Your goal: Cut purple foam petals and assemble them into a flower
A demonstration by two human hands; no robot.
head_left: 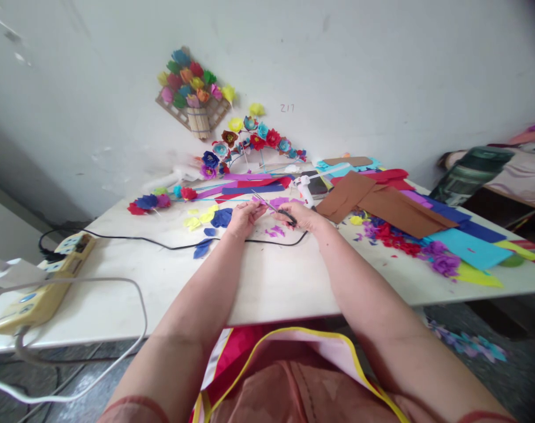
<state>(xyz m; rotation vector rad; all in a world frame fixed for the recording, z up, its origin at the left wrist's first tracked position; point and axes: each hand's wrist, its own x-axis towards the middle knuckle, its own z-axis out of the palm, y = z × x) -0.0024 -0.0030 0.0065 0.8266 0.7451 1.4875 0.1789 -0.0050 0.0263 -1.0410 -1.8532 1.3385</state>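
Note:
My right hand (pixel 299 215) is closed around the black handles of a pair of scissors (pixel 276 210), whose blades point left toward my left hand (pixel 245 218). My left hand pinches a small purple piece of paper (pixel 259 201) at the blade tips. Both hands hover over the white table (pixel 267 276), just above a black cable (pixel 170 245). Small purple scraps (pixel 274 231) lie under the hands. Blue paper petals (pixel 221 218) and yellow ones (pixel 192 222) lie just left of my left hand.
A white glue gun (pixel 304 190) stands behind my right hand. Brown, blue, red and yellow sheets (pixel 400 211) cover the table's right side. Paper flowers (pixel 250 141) line the back edge and wall. A power strip (pixel 51 276) with cords sits at the left.

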